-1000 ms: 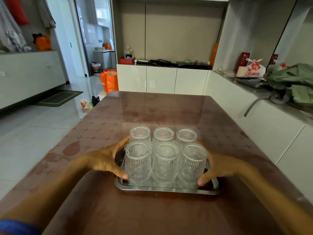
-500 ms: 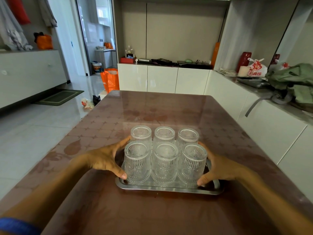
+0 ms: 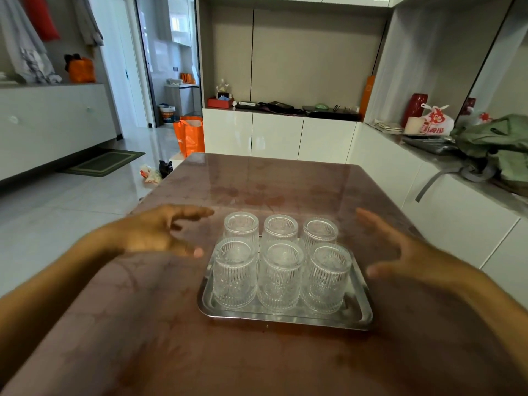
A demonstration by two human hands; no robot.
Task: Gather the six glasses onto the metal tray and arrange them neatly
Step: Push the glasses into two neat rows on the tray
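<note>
Several ribbed clear glasses (image 3: 281, 277) stand upside down in two tight rows of three on the metal tray (image 3: 285, 317), which rests on the brown table. My left hand (image 3: 160, 232) hovers to the left of the tray, fingers spread, touching nothing. My right hand (image 3: 400, 252) hovers to the right of the tray, also spread and holding nothing. Both hands are a little blurred.
The brown glossy table (image 3: 257, 361) stretches ahead to its far edge near white cabinets (image 3: 278, 135). A white counter runs along the right with a green bag (image 3: 497, 144) and a red vase (image 3: 415, 108). An orange bag (image 3: 190, 135) stands on the floor at the left.
Both hands were pressed against the outer glasses on the tray. They have let go and moved apart and upward, away from the tray. The glasses and tray stay put.
</note>
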